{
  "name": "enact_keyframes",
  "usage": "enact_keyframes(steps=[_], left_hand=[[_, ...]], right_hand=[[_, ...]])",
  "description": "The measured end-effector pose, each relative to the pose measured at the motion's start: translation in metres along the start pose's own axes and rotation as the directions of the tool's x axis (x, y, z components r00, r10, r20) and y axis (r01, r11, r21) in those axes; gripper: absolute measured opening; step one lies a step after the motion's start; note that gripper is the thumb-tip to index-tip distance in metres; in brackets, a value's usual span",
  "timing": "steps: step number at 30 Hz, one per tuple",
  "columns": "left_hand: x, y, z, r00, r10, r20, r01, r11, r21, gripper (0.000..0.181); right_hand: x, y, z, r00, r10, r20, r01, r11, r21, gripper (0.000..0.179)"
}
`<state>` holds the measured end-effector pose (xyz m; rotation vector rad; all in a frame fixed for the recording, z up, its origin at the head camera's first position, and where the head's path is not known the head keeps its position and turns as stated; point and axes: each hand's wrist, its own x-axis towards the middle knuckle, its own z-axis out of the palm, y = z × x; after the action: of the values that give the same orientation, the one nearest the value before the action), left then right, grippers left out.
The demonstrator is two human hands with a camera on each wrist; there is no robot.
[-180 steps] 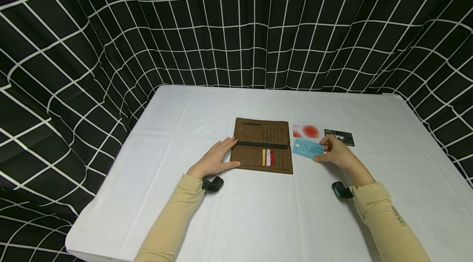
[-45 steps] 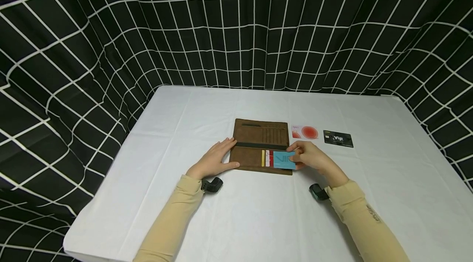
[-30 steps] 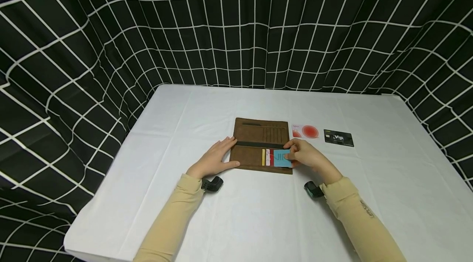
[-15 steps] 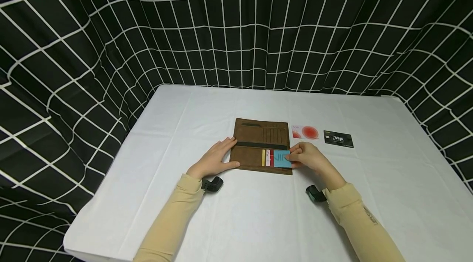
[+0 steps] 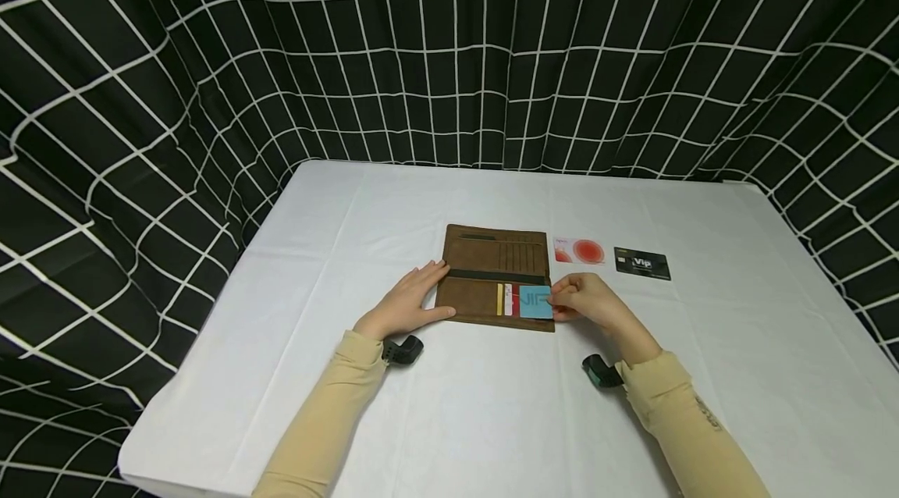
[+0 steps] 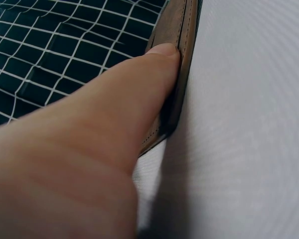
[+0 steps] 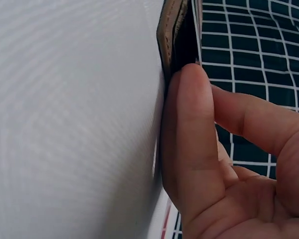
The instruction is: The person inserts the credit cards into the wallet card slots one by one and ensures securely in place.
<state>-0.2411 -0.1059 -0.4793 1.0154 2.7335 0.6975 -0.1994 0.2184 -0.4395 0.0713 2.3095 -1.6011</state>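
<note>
A brown bifold wallet (image 5: pixel 474 299) lies spread flat on the white table. My left hand (image 5: pixel 403 303) rests on its left edge with the fingers extended; in the left wrist view the thumb (image 6: pixel 162 64) presses on the leather. My right hand (image 5: pixel 593 303) pinches the right end of a blue VIP card (image 5: pixel 534 301) at the lower panel's right-hand slots. The card's left edge meets a row of yellow, white and red card edges (image 5: pixel 509 300) in the slots. In the right wrist view, fingertips (image 7: pixel 194 82) touch the wallet's side, and the card shows only as a thin edge.
To the wallet's upper right a white-and-red card (image 5: pixel 579 250) lies on the table (image 5: pixel 492 404). A black Vip card (image 5: pixel 642 263) lies further right. Black curtain with a white grid (image 5: pixel 449 53) surrounds the table's back and sides.
Since six seconds ago my right hand has carried the blue card left from the table onto the wallet's lower slots. Lately the card shifted slightly left. The left hand has stayed put.
</note>
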Motion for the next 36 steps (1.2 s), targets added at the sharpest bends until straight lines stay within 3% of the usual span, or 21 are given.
enact_keyframes(steps=[11,19,27,36], left_hand=[[-0.002,0.0,0.0,1.0,0.008,-0.008,-0.008,1.0,-0.011,0.08],[-0.002,0.0,0.0,0.999,0.023,-0.024,-0.023,1.0,-0.012,0.08],[0.0,-0.001,0.0,1.0,-0.008,0.01,0.008,1.0,-0.007,0.081],[0.001,0.0,0.001,1.0,-0.009,0.005,0.009,1.0,-0.003,0.081]], right_hand=[[0.006,-0.007,0.011,1.0,0.013,-0.025,-0.015,0.996,-0.093,0.017],[0.006,-0.01,0.016,0.998,0.024,-0.05,-0.028,0.996,-0.088,0.017],[0.009,-0.013,0.02,0.999,0.008,-0.035,-0.01,0.998,-0.055,0.015],[0.01,-0.014,0.024,0.999,0.004,-0.045,-0.007,0.997,-0.074,0.015]])
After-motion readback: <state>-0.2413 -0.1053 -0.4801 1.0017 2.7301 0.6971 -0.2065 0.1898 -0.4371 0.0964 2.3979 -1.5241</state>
